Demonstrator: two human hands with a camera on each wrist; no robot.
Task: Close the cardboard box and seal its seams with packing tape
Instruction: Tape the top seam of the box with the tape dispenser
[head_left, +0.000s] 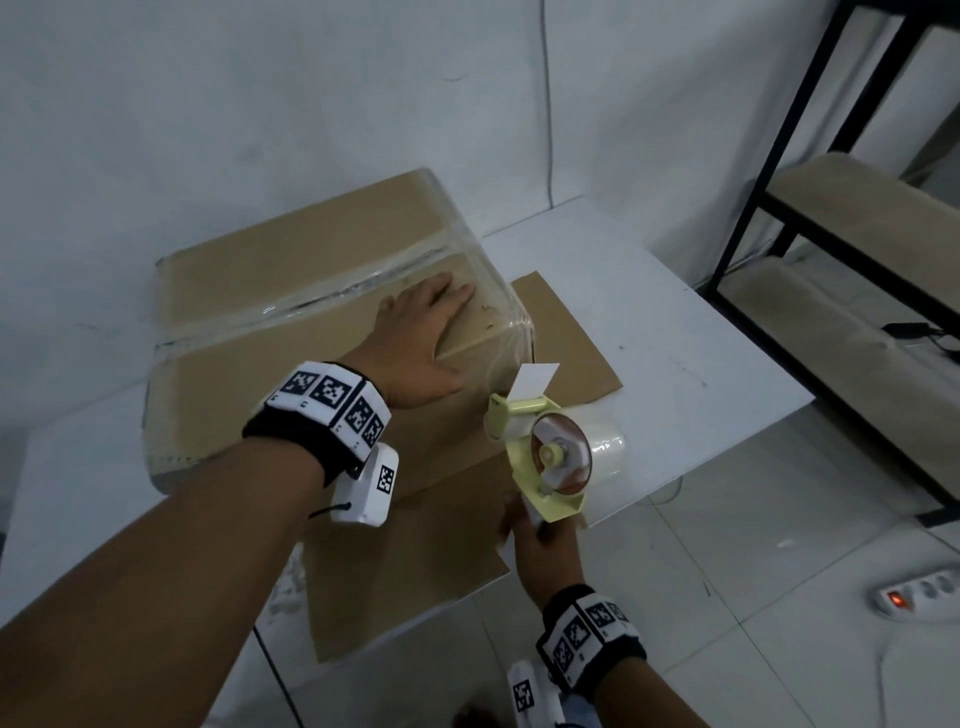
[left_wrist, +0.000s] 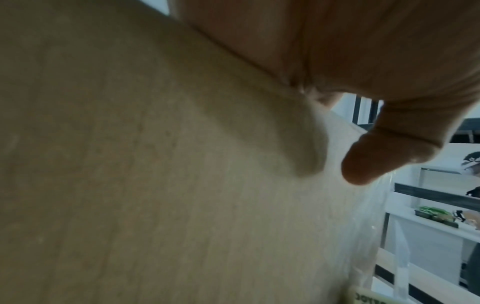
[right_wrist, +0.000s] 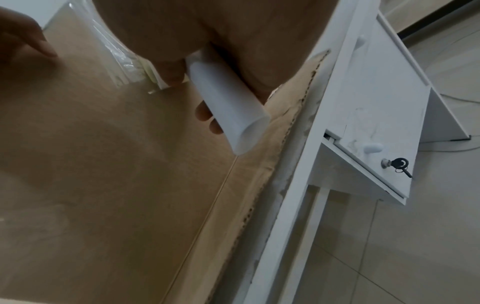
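A closed cardboard box (head_left: 291, 291) stands on a white table (head_left: 649, 322), with clear tape along its middle seam (head_left: 332, 299) and over its right edge. My left hand (head_left: 421, 332) lies flat on the box top near the right corner, fingers straight; the left wrist view shows the thumb (left_wrist: 376, 164) against the cardboard (left_wrist: 155, 185). My right hand (head_left: 535, 540) grips the white handle (right_wrist: 228, 107) of a pale green tape dispenser (head_left: 545, 452) with a clear tape roll (head_left: 602, 457), held just off the box's near right corner. A strip of tape runs from it to the corner.
A flat cardboard sheet (head_left: 405, 561) lies under the box and reaches the table's front edge. A black-framed shelf (head_left: 857, 249) stands at the right. A power strip (head_left: 919, 597) lies on the tiled floor. A white drawer unit with a key (right_wrist: 397, 164) hangs under the table.
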